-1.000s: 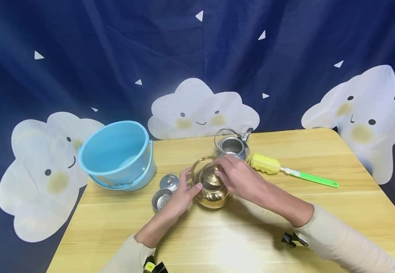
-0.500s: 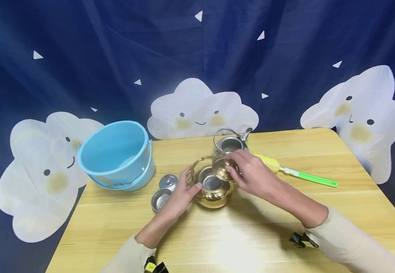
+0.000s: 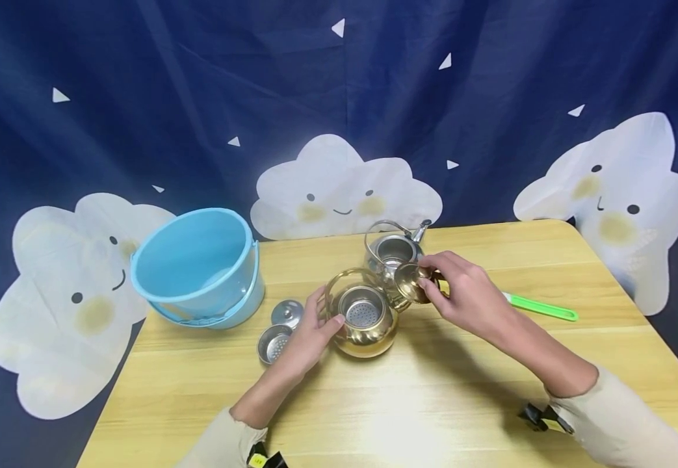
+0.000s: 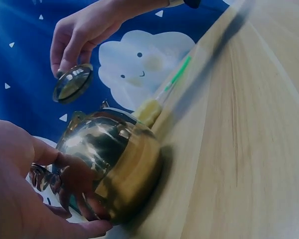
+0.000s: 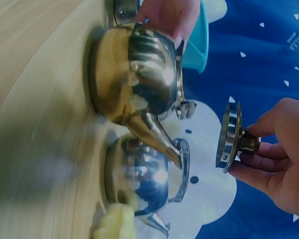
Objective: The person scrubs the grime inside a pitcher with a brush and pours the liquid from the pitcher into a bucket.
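Observation:
A gold teapot (image 3: 365, 335) stands on the table, uncovered, with a perforated steel strainer (image 3: 363, 313) in its mouth. My left hand (image 3: 313, 335) holds its left side, thumb near the rim and fingers by the raised loop handle; the left wrist view shows this hand (image 4: 20, 184) against the shiny body. With fingertips and thumb, my right hand (image 3: 461, 292) pinches the knob of the gold lid (image 3: 410, 282), tilted in the air right of the teapot's mouth. In the right wrist view the lid (image 5: 230, 137) is well away from the teapot (image 5: 134, 74).
Behind the gold teapot stands a lidless silver teapot (image 3: 396, 250). A silver lid (image 3: 287, 313) and a loose strainer (image 3: 274, 343) lie left of it, near a blue bucket (image 3: 198, 260). A sponge brush with a green handle (image 3: 540, 307) lies at right, its yellow head (image 5: 115, 221) partly hidden.
My right hand has lifted the gold lid off the teapot's mouth and carried it to the right, uncovering the strainer inside. The left hand has stayed on the teapot.

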